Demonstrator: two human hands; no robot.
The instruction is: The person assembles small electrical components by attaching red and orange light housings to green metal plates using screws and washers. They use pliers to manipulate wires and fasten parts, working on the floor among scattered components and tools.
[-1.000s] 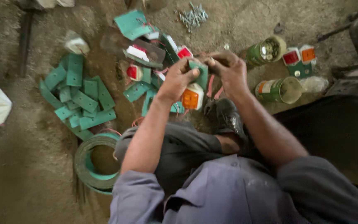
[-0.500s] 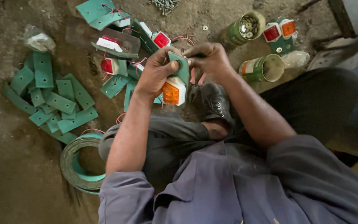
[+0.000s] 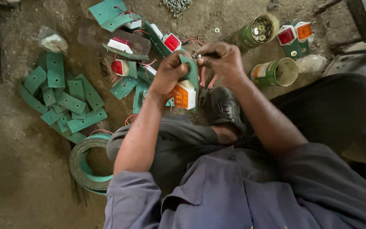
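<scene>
Two green round tins lie on the dirt floor at upper right, one full of small metal bits, the other w/ an orange-and-white label band. Since 0.5 s ago the hands sit about the same, view only shifted a little. Left hand fingers closed round a green bracket w/ an orange-and-white lamp, held above the lap; right hand fingers pinched shut at its top end.
</scene>
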